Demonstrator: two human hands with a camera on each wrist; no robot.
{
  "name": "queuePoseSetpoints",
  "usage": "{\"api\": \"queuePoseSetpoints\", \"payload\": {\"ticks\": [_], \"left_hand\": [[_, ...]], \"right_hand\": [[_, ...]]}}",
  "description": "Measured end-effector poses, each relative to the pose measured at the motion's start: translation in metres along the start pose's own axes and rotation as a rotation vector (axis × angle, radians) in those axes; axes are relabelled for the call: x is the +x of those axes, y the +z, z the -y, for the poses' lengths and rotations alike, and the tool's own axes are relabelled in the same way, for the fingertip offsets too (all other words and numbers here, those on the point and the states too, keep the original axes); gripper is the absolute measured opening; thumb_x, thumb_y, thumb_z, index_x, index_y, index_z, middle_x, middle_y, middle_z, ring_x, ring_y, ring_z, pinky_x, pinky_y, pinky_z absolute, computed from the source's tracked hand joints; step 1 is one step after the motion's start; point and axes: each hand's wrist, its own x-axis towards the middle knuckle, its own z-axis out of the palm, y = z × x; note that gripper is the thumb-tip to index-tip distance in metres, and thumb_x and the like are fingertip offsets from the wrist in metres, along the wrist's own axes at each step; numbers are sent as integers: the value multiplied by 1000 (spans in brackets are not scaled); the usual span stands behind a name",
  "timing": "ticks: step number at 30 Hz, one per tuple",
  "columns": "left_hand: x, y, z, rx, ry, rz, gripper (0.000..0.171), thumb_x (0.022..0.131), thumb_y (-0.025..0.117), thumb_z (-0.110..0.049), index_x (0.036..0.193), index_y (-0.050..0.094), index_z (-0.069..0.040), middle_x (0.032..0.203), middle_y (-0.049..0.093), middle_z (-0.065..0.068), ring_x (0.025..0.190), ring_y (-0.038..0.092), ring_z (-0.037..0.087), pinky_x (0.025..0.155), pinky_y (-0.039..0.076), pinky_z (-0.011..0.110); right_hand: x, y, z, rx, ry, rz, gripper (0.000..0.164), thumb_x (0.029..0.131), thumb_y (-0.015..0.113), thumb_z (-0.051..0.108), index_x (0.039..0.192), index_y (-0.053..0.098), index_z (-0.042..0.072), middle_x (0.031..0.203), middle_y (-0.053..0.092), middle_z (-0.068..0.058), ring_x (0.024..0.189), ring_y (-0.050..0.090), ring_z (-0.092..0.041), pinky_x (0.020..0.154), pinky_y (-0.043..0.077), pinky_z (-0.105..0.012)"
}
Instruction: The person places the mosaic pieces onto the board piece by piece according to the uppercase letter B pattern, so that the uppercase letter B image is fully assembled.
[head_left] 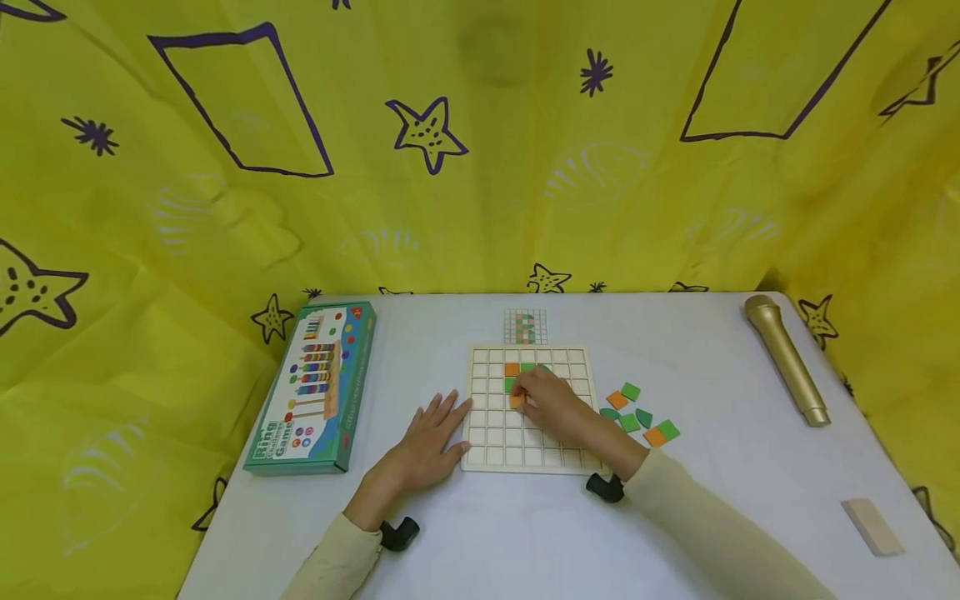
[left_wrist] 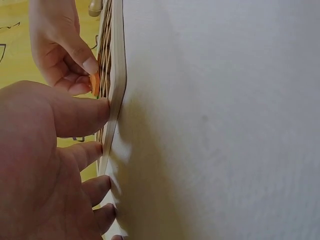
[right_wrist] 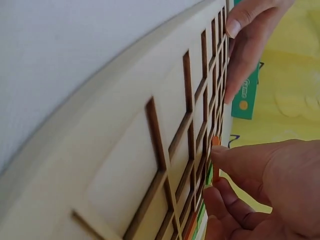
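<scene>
A pale wooden grid board [head_left: 495, 437] lies on the white table. My right hand [head_left: 557, 408] is over its middle and pinches a small orange square tile [right_wrist: 216, 150] between thumb and fingers, at the grid. In the left wrist view the same orange tile [left_wrist: 95, 84] stands on edge against the board. An orange tile [head_left: 512, 368] and a green tile [head_left: 528, 367] sit in upper cells, with another green tile [head_left: 509, 384] below; my right hand partly hides this area. My left hand [head_left: 429, 442] lies with fingers spread, fingertips touching the board's left edge.
Behind the board lies a small printed pattern card [head_left: 525, 327]. Several loose tiles, including a green one [head_left: 629, 423], lie to its right. A ring game box [head_left: 311, 387] is at left; a gold microphone [head_left: 787, 362] and a wooden block [head_left: 872, 527] are at right.
</scene>
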Motion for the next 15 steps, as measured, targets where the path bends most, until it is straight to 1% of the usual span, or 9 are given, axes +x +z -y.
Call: {"api": "queuePoseSetpoints", "payload": {"ticks": [2, 6, 10, 15], "left_hand": [[0, 0, 0, 4, -4, 4, 66, 110, 52, -36, 169, 28, -19, 177, 16, 12, 164, 8, 38, 129, 11, 63], [-1, -1, -1, 5, 3, 2, 66, 110, 53, -35, 168, 29, -17, 177, 17, 13, 164, 9, 39, 129, 11, 64], [-1, -1, -1, 4, 15, -3, 65, 110, 53, -34, 168, 30, -15, 176, 18, 15, 163, 10, 41, 128, 12, 65], [-1, 0, 0, -4, 20, -5, 66, 109, 54, -33, 168, 30, -15, 176, 18, 15, 163, 10, 41, 128, 12, 66]], "right_hand": [[1, 4, 1, -32, -5, -22, 13, 100, 72, 11, 113, 71, 12, 120, 64, -4, 121, 60, -25, 99, 49, -47], [2, 8, 2, -90, -18, -58, 10, 99, 74, 9, 108, 73, 13, 114, 64, -2, 115, 61, -23, 95, 50, -45], [2, 9, 4, -89, -29, -80, 10, 97, 76, 7, 106, 75, 11, 110, 65, -2, 110, 61, -23, 94, 51, -44], [2, 10, 6, -66, -48, -83, 12, 95, 77, 4, 106, 74, 9, 109, 67, -4, 107, 61, -24, 95, 54, -42]]}}
